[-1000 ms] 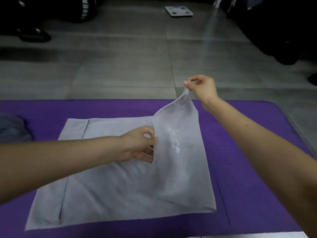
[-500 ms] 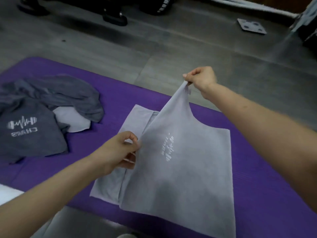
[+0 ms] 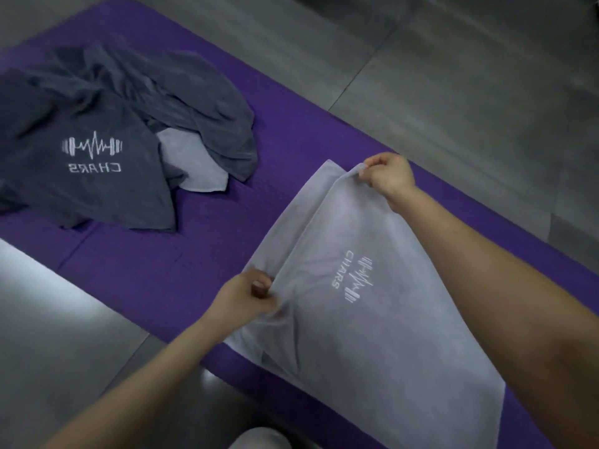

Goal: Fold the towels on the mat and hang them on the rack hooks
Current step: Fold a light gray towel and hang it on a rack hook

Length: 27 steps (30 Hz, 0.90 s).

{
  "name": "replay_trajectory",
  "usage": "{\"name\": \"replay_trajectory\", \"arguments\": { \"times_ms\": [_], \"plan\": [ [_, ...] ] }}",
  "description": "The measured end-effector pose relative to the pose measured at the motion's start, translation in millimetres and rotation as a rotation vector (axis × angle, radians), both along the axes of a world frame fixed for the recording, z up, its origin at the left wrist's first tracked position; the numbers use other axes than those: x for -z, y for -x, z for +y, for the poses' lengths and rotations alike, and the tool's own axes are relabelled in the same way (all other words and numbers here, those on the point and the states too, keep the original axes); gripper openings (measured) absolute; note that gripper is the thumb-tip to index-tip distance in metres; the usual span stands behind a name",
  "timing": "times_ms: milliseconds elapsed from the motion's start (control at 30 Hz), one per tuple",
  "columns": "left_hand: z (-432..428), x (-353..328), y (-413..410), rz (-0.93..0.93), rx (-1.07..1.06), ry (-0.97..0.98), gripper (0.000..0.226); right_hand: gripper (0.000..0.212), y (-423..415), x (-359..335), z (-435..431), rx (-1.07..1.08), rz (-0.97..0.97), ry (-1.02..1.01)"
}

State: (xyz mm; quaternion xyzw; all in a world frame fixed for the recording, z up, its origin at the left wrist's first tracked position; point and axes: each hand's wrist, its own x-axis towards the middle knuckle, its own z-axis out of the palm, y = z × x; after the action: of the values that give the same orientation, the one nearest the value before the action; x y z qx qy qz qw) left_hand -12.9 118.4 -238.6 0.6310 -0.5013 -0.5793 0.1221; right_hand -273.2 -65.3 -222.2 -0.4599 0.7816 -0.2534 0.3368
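A light grey towel with a white CHARS logo lies half folded on the purple mat. My right hand pinches its far corner, held low over the layer beneath. My left hand grips the near corner of the same folded-over edge. A strip of the lower layer shows to the left of that edge. A dark grey towel with the same logo lies crumpled at the mat's left end, over another light towel. No rack is in view.
Grey floor tiles surround the mat. A bright patch of floor lies near the mat's front left edge. A pale rounded shape shows at the bottom edge of the view.
Both hands have carried the towel's folded-over half leftward and down, so it lies nearly on the lower layer. My view has swung left, bringing the dark towel pile fully in.
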Motion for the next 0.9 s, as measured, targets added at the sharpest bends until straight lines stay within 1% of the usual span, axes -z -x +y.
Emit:
{"name": "replay_trajectory", "arguments": {
  "times_ms": [67,200,267,300,367,400,433,500,567,633,667,733,767,833,900],
  "plan": [
    [2,-6,-7,0.020,0.056,-0.019,0.019,0.011,8,-2,-5,0.003,0.046,0.050],
    [-5,-24,-11,0.189,-0.108,-0.089,0.017,0.006,17,-24,-19,0.097,0.087,0.209],
    [-7,-28,-13,0.214,-0.156,-0.087,0.015,0.005,8,-36,-25,0.085,0.148,0.234],
    [-7,-27,-14,0.183,-0.168,-0.070,0.013,0.005,1,-37,-29,0.071,0.183,0.232],
    [-6,-17,-19,0.042,-0.168,0.000,0.009,0.005,-18,-29,-34,0.034,0.229,0.192],
    [-5,-8,-22,-0.041,-0.164,0.038,0.008,0.002,-27,-20,-35,0.007,0.226,0.152],
    [-5,1,-25,-0.118,-0.157,0.075,0.007,0.004,-36,-9,-36,-0.011,0.209,0.112],
    [-3,17,-30,-0.220,-0.134,0.132,0.005,0.002,-51,11,-32,-0.051,0.172,0.043],
    [-1,26,-33,-0.259,-0.123,0.163,0.007,0.018,-59,24,-22,-0.094,0.143,-0.009],
    [1,30,-35,-0.256,-0.130,0.176,0.008,0.035,-59,31,-14,-0.123,0.101,-0.044],
    [3,30,-36,-0.242,-0.132,0.166,0.010,0.042,-57,33,-10,-0.137,0.052,-0.051],
    [10,28,-41,-0.207,-0.109,0.110,0.018,0.055,-51,32,-3,-0.150,-0.110,-0.050],
    [13,28,-44,-0.197,-0.094,0.084,0.022,0.059,-47,30,1,-0.149,-0.177,-0.041],
    [18,29,-51,-0.228,-0.081,0.075,0.025,0.065,-41,21,14,-0.147,-0.240,0.003],
    [20,28,-53,-0.339,-0.077,0.156,0.028,0.067,-36,11,35,-0.137,-0.254,0.058]
  ]
}}
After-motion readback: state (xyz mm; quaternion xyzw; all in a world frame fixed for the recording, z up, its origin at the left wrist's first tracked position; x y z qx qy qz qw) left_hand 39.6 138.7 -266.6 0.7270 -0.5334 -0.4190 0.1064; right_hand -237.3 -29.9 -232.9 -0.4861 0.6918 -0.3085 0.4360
